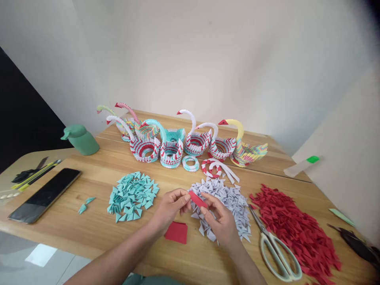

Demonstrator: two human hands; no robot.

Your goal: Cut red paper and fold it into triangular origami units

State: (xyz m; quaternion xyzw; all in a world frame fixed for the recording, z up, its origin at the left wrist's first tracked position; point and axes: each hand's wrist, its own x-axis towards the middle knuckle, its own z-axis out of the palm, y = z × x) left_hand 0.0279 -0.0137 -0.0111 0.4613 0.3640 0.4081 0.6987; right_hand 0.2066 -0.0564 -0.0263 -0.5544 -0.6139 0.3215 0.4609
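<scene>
Between my two hands is a red paper strip [198, 199], apparently folded lengthwise. My left hand [173, 204] pinches its left end, and the fingers of my right hand [219, 217] close on its right end. Below them on the table lies a small stack of red paper rectangles [176, 232]. Under and behind my hands spreads a pile of white folded paper triangles [234, 202]. Left of my left hand is a pile of teal folded triangles [133, 196], and to the right a large heap of red folded triangles [297, 229].
Several paper swans [197, 142] stand along the back. Before them lie a teal-white ring [190, 163] and a red-white ring [211, 168]. Scissors [279, 253] rest at right; a phone [44, 194] and a green jug [81, 140] are at left. A glue-like tube [301, 166] lies far right.
</scene>
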